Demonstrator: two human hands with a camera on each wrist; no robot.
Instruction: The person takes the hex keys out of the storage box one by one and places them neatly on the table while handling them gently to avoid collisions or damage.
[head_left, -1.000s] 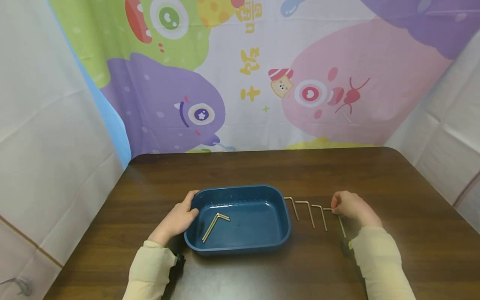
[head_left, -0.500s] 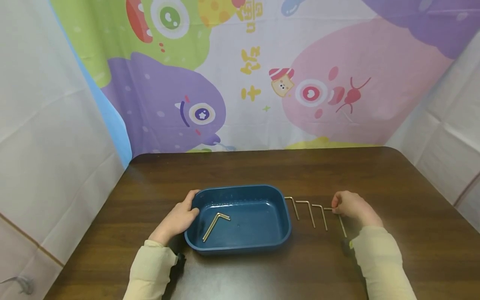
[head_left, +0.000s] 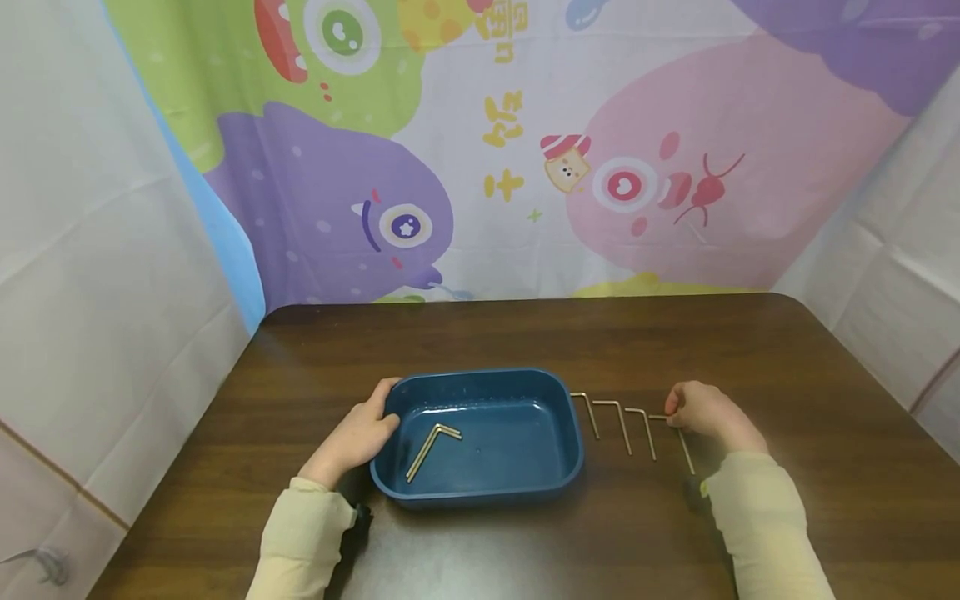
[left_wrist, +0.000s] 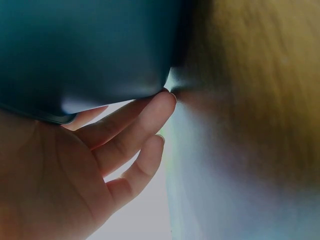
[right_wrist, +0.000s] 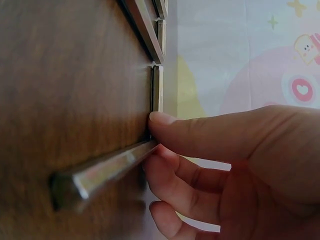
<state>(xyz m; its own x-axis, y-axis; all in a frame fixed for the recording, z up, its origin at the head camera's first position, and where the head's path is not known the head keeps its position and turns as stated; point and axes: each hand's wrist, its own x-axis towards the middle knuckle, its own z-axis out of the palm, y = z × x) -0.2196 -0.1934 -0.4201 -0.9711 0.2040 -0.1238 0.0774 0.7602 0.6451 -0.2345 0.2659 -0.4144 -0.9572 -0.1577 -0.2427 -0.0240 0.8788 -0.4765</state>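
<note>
My left hand [head_left: 351, 442] grips the left end of a blue rectangular tray [head_left: 517, 450], thumb over the rim. In the left wrist view its fingers [left_wrist: 157, 112] lie under the tray's outer wall. Two brass-coloured hex keys [head_left: 422, 454] lie side by side in the tray's left half. Over on the right, my right hand [head_left: 708, 412] pinches another hex key [head_left: 686, 452] near its bend. The right wrist view shows thumb and forefinger at that bend, with the key's long arm [right_wrist: 107, 167] lying close along the tabletop.
Three more hex keys stand in a row between tray and right hand: one by the tray's rim [head_left: 591, 417], a middle one [head_left: 625, 429] and a third [head_left: 648, 437]. The dark wooden table [head_left: 480, 337] ends at a cartoon-printed curtain [head_left: 510, 258].
</note>
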